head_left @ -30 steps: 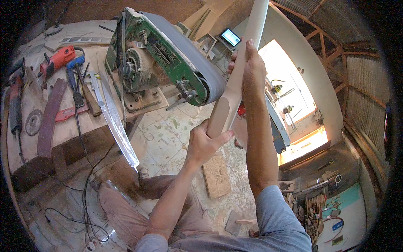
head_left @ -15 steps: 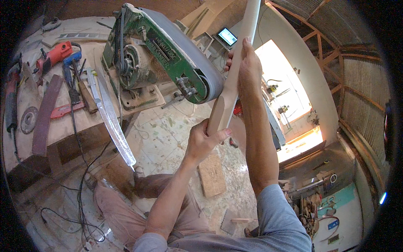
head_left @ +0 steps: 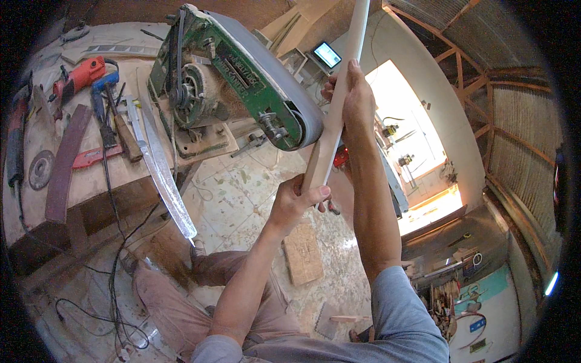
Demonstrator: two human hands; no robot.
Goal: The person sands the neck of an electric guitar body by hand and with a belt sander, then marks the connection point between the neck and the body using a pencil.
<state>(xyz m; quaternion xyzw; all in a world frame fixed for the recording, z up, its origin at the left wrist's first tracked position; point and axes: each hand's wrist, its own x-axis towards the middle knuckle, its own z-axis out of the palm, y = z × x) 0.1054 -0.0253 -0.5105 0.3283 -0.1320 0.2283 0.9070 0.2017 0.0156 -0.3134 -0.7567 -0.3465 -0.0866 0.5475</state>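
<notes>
Both hands grip a long pale wooden bar (head_left: 331,136) that slants up and away, running out at the top edge. My left hand (head_left: 292,209) is closed round its lower end, the thumb lying across the near face. Farther up, my right hand (head_left: 358,100) wraps round the bar, some fingers hidden behind it. The bar's side lies against the rounded end of the grey sanding belt (head_left: 310,121) on a green belt sander (head_left: 248,81), though whether it touches is hard to tell.
On the workbench at left (head_left: 82,190) lie a red angle grinder (head_left: 82,77), a sanding strip (head_left: 66,163) and a long metal blade (head_left: 163,181) overhanging the edge. Black cables (head_left: 118,290) trail to the floor. A wooden block (head_left: 304,253) lies on the floor below my hands.
The wooden bar has turned slightly about its length and shows a different face beside the belt. Both hands keep their grip and have shifted only a little.
</notes>
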